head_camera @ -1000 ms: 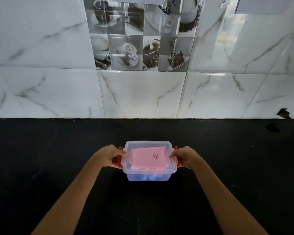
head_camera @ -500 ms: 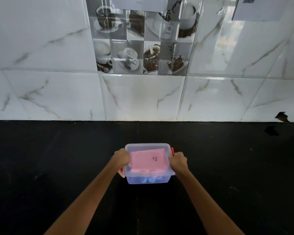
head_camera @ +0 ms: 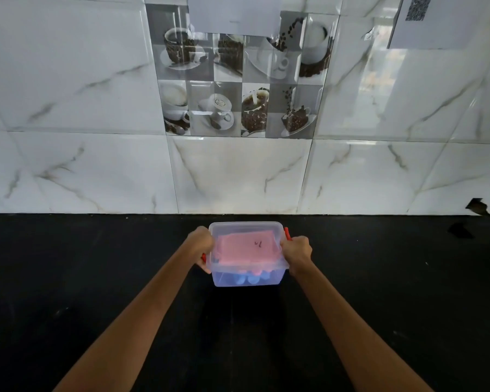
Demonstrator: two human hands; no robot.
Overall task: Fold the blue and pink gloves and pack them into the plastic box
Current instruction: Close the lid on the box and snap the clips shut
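Two hands are gripping the plastic box (head_camera: 246,256) from opposite sides in the head view: the left hand (head_camera: 201,244) is closing its fingers (head_camera: 205,265) around the left wall, and the right hand (head_camera: 297,251) is clasping the right wall by the red latch (head_camera: 286,233), probably to press the lid shut or shift the box. It is sitting on the black desk (head_camera: 96,264) near the tiled wall (head_camera: 238,176). Inside, the pink glove (head_camera: 244,247) is lying folded flat over the blue glove (head_camera: 242,278)
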